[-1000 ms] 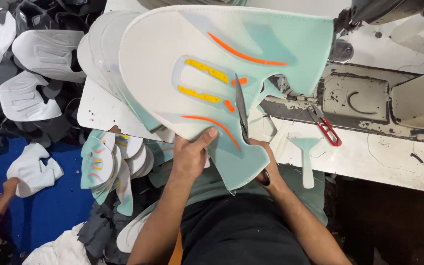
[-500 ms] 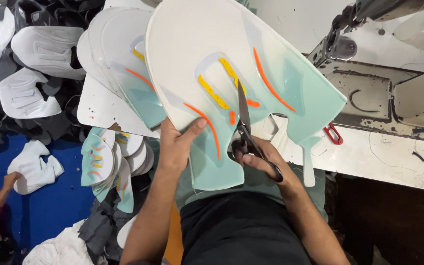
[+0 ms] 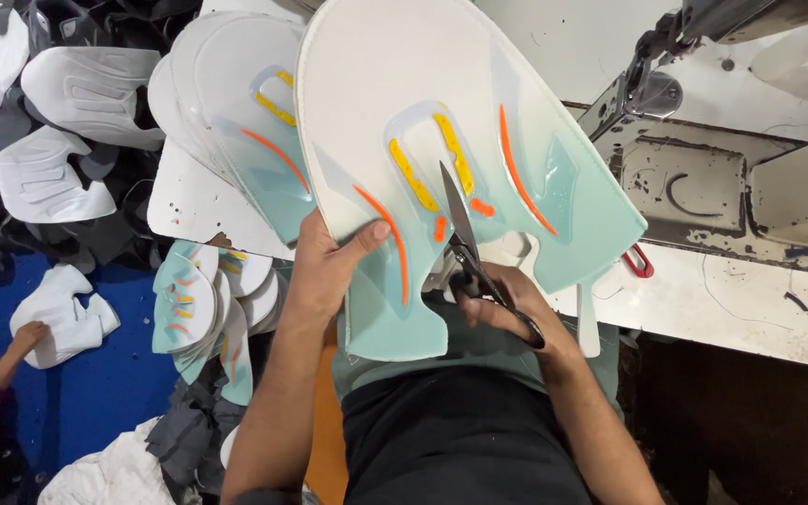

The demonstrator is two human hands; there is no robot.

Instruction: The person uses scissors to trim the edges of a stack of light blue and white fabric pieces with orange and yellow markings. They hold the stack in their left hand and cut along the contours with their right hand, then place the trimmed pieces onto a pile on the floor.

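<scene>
Even, fairly bright overhead light fills the frame — the white and mint shoe panel (image 3: pixel 460 122) at twelve o'clock reads almost washed out at its top, without hard glare. Shadows are soft and short: a dim band lies under the scissors (image 3: pixel 479 257) near centre, and the corner at five o'clock, below the sewing table (image 3: pixel 731 299), falls into near black. Focus is crisp in the middle, while the wide lens bends and stretches shapes toward nine and three o'clock.
</scene>
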